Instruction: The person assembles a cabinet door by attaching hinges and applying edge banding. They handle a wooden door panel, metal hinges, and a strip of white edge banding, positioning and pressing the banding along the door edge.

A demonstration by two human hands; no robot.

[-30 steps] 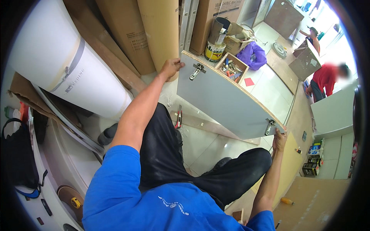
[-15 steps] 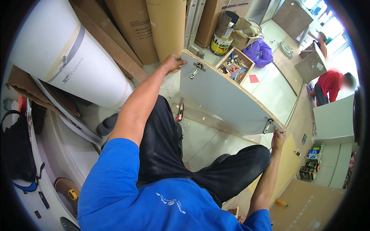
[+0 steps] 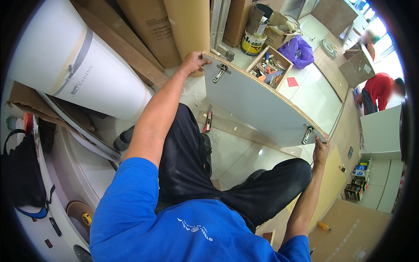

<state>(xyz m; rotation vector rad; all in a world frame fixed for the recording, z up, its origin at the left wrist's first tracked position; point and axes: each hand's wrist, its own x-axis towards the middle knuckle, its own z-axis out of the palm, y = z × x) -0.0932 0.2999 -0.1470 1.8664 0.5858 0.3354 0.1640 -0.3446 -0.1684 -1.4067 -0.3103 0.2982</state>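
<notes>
Cabinet door panel [image 3: 257, 102] held tilted above floor. Left hand [image 3: 193, 62] clamped over far-left corner beside hinge [image 3: 219, 73]. Right hand [image 3: 321, 150] gripping near-right corner by second hinge [image 3: 307, 133].

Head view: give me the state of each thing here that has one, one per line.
Door panel: lifted, tilted, gripped at both ends.
Left hand: closed on the panel's far corner.
Right hand: gripping the panel's near corner.
Hinges: mounted on the panel, one near each hand.
Tool box: open, full of tools.
Paint can: upright on the floor.
Utility knife: lying on the floor.
</notes>
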